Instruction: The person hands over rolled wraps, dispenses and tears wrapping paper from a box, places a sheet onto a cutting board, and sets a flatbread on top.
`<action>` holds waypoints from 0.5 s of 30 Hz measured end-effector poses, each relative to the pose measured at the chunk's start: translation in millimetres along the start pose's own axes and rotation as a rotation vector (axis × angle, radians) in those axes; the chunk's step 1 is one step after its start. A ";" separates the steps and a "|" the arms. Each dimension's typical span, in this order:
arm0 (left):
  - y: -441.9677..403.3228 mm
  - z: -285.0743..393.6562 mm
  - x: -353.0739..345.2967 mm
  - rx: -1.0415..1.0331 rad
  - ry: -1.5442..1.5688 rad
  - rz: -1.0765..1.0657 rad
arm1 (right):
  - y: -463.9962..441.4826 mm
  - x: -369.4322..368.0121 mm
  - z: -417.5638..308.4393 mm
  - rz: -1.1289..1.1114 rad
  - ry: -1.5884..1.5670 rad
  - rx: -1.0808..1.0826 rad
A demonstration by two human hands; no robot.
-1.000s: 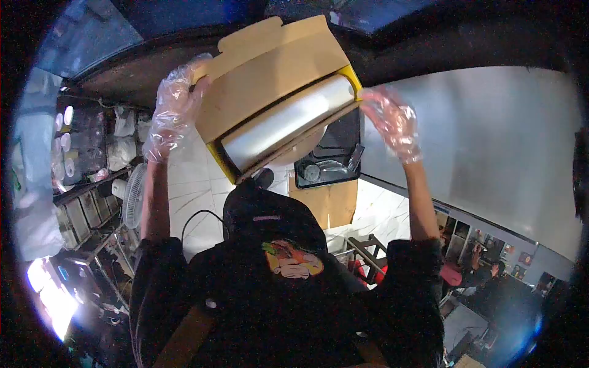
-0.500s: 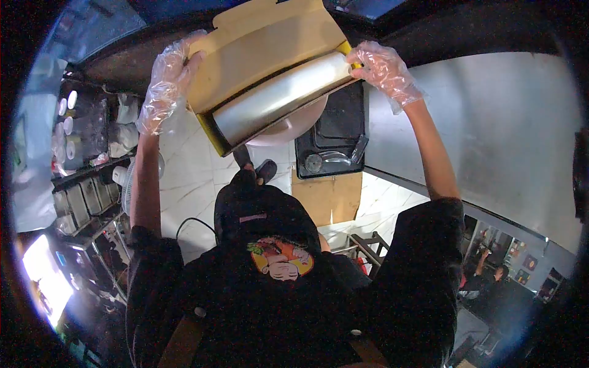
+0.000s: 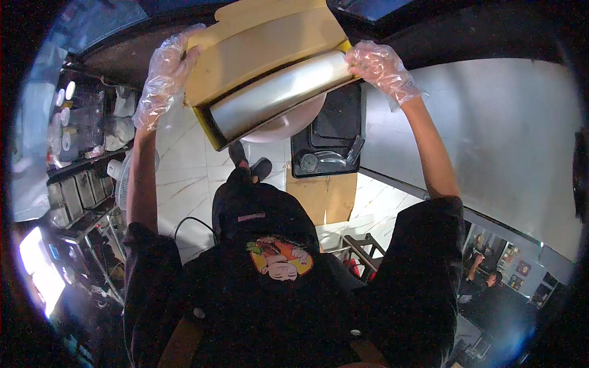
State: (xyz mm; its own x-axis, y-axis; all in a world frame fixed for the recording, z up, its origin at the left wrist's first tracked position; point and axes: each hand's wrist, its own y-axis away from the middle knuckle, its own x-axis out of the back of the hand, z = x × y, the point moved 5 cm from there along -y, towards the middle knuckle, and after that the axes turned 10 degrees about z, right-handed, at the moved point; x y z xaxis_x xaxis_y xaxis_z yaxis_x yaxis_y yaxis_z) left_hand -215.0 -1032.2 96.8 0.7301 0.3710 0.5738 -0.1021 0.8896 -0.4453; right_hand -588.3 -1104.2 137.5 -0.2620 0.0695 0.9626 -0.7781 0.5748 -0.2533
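An open, long cardboard box (image 3: 264, 46), yellow outside with a tan inner lid, is held up at a tilt before me. Inside lies a shiny silvery roll (image 3: 276, 95); whether it is foil or cling film I cannot tell. My left hand (image 3: 167, 80), in a clear plastic glove, grips the left edge of the lid, some fingers hidden behind it. Likewise gloved, my right hand (image 3: 380, 69) closes over the right end of the box, fingertips at the end of the roll.
Below the box are a pinkish round tub (image 3: 285, 126) and a black tray (image 3: 328, 141) with small items. A metal surface (image 3: 485, 135) spans the right. Shelves of containers (image 3: 80, 190) and a fan (image 3: 126, 178) stand left. Another person (image 3: 481, 276) is at far right.
The right fingers have curled further over the end of the roll. The box stays almost in place, while the floor and surroundings have shifted slightly left in view.
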 end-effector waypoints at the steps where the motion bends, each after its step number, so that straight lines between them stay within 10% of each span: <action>1: 1.1 -4.0 -1.4 0.001 -0.030 -0.004 | -2.4 2.6 -1.3 0.008 -0.007 -0.016; 15: -0.6 -0.4 -0.2 0.018 -0.113 -0.050 | 7.1 -10.3 6.9 0.040 0.013 0.123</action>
State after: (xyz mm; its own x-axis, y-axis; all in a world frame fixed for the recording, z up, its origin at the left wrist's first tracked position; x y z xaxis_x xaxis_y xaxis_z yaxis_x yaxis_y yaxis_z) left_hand -214.8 -1033.0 96.7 0.6536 0.3533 0.6694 -0.0805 0.9118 -0.4026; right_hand -595.1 -1106.5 125.1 -0.2873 0.1016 0.9524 -0.8314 0.4674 -0.3006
